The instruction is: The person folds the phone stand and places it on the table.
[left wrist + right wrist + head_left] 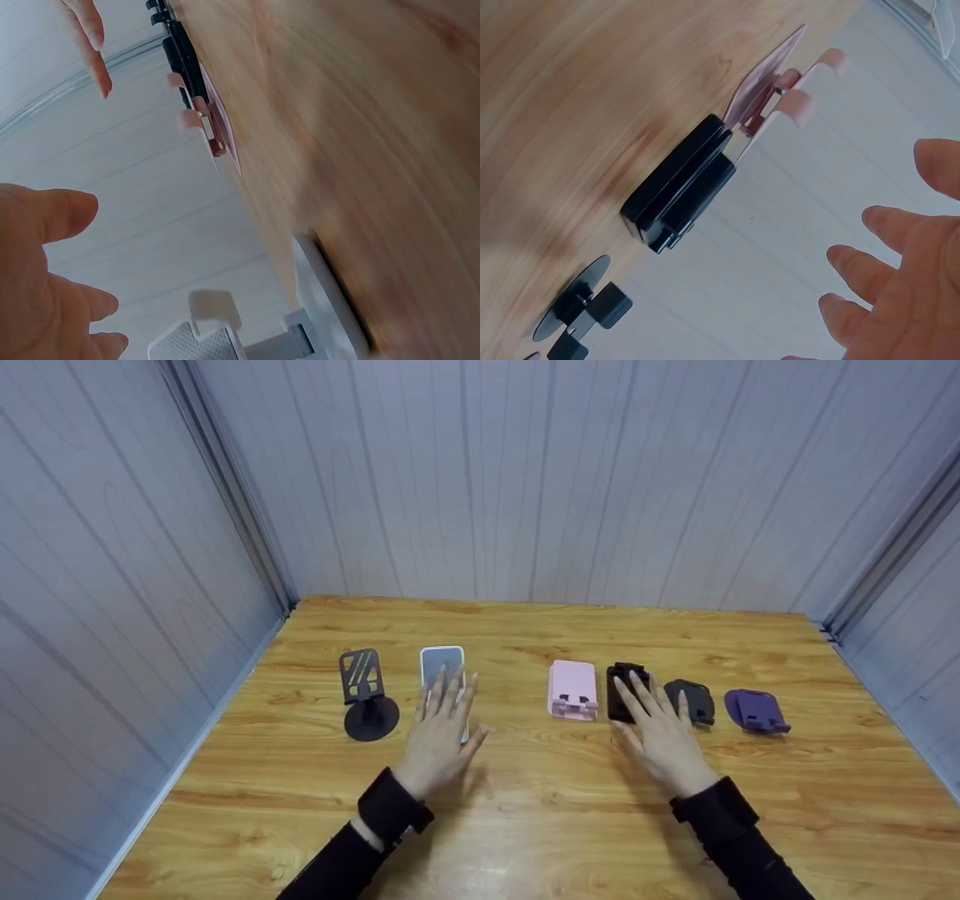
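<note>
My left hand (437, 742) hovers with fingers spread over a white phone stand (442, 654), covering its lower part in the head view. In the left wrist view that stand's pale base (330, 300) rests on the table, apart from the fingers. My right hand (666, 744) is held, fingers extended, over a folded black phone stand (619, 709). The right wrist view shows this black stand (679, 187) lying away from the fingertips. Beside it lies a pink phone stand (574, 679). Neither hand holds anything.
A dark phone stand on a round base (371, 721) stands unfolded at the left. Right of the black stand lie a folded dark grey stand (701, 701) and a purple one (761, 709). Pale panel walls (502, 495) border the wooden table (540, 810) at back and sides.
</note>
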`<state>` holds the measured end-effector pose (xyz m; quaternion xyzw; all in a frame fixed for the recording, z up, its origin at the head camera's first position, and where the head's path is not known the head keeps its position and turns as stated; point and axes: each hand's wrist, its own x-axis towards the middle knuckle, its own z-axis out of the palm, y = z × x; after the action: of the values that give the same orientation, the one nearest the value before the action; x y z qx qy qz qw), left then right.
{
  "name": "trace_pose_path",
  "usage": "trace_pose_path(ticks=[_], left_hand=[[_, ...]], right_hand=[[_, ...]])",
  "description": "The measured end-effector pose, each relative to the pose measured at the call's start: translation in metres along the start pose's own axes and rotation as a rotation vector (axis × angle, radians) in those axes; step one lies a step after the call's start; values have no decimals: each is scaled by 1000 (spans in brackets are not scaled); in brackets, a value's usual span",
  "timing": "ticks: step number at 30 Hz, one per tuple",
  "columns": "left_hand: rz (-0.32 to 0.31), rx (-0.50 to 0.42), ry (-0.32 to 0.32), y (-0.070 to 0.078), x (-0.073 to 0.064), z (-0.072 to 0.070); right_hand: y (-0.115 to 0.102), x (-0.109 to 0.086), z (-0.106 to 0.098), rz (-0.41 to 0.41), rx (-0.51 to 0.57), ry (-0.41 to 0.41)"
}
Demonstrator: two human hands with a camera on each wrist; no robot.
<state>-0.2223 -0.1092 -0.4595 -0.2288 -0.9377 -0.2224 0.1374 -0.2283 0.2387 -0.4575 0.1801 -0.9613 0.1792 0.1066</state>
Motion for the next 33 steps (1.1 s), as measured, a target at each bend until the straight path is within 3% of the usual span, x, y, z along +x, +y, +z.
trace_pose_path(ticks=[10, 15, 25, 30, 33], left_hand=[[-97, 75, 12, -19, 4, -15], [-124, 44, 24, -28, 6, -20], [-140, -82, 106, -43, 13, -22], [-122, -243, 150, -53, 15, -17], [-114, -384, 176, -70, 16, -5]], right_hand=[[4, -1, -2, 6, 1, 14], [6, -1, -2, 18, 8, -3], [8, 0, -1, 10, 8, 7], [7, 0, 0, 10, 13, -2], [6, 0, 0, 12, 21, -16]])
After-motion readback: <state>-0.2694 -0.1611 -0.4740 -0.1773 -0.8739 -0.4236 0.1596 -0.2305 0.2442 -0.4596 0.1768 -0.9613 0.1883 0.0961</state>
